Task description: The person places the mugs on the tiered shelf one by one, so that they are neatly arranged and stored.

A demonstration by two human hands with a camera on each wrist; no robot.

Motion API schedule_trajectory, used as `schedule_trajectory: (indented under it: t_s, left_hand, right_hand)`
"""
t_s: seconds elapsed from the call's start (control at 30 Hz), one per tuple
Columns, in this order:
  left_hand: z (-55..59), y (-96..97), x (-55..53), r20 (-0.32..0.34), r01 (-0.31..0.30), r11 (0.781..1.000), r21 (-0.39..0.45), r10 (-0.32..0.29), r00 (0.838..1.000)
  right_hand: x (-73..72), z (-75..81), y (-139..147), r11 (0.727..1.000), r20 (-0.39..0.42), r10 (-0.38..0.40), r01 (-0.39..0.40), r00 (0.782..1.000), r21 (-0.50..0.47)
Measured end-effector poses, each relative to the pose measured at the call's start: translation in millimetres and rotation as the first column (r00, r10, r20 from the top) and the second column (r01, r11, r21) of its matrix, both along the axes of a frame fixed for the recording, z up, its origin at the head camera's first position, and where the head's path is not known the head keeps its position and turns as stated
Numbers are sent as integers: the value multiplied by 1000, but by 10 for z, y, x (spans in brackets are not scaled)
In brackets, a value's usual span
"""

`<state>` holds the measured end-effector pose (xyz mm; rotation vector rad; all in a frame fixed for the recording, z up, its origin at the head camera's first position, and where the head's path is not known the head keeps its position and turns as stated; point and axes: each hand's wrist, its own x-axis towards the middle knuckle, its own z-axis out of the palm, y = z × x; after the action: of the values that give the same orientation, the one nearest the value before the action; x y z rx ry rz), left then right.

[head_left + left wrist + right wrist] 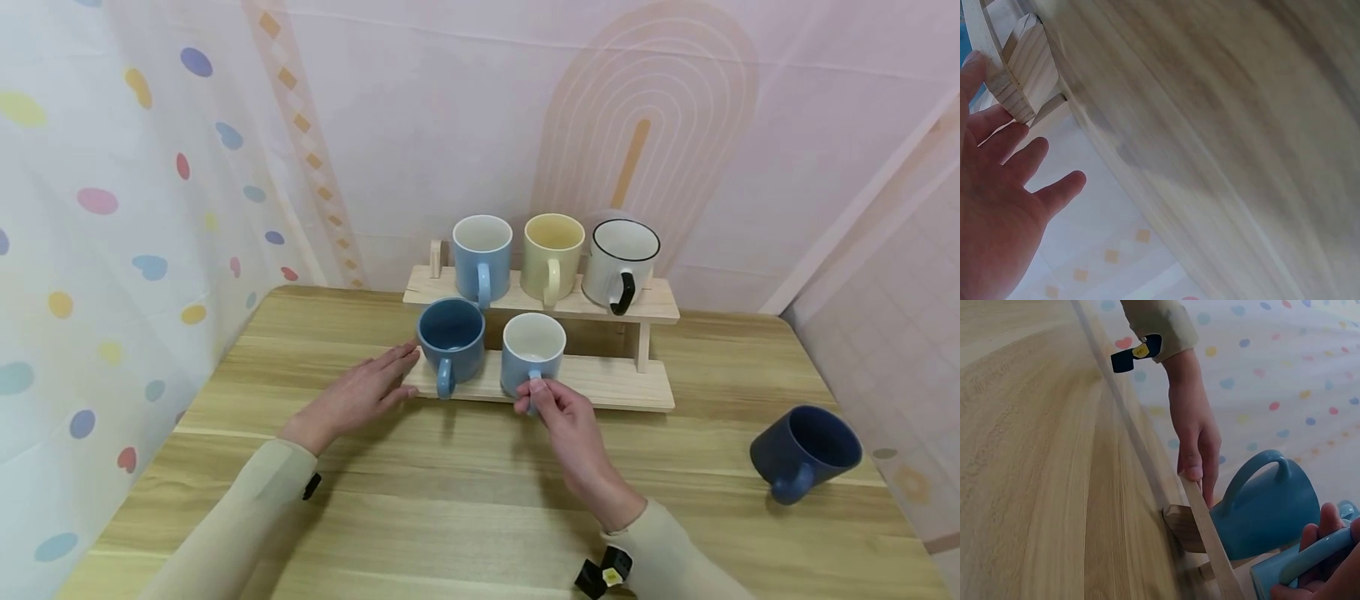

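My right hand (566, 425) pinches the handle of a light blue mug (525, 367) with a white inside, which stands on the lower board of a two-tier wooden rack (618, 382). In the right wrist view, its fingers curl through the handle (1316, 555). My left hand (360, 396) rests against the left end of that lower board, its fingers fairly straight and spread in the left wrist view. Close beside these fingers sits a teal-blue mug (465, 354), handle toward me.
Along the upper board stand a light blue mug (472, 271), a yellow mug (536, 271) and a white mug (603, 279) with black rim and handle. A navy mug (776, 446) is on the wooden table (450, 517) at the right. Patterned cloth (420, 125) hangs behind.
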<state>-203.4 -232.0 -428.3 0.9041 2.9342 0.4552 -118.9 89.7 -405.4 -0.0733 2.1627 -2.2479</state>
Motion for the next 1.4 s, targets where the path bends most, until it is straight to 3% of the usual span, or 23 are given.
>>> schedule_trajectory:
  t_s: [0.83, 1.4]
  left_hand:
    - [-1, -2, -4, 33, 2, 1000, 28, -3, 999]
    - [0, 0, -8, 79, -18, 997, 76, 12, 997]
  right_hand:
    - [-196, -114, -176, 1000, -8, -15, 15, 1000, -10]
    - [-263, -123, -67, 999, 21, 44, -44, 999, 30]
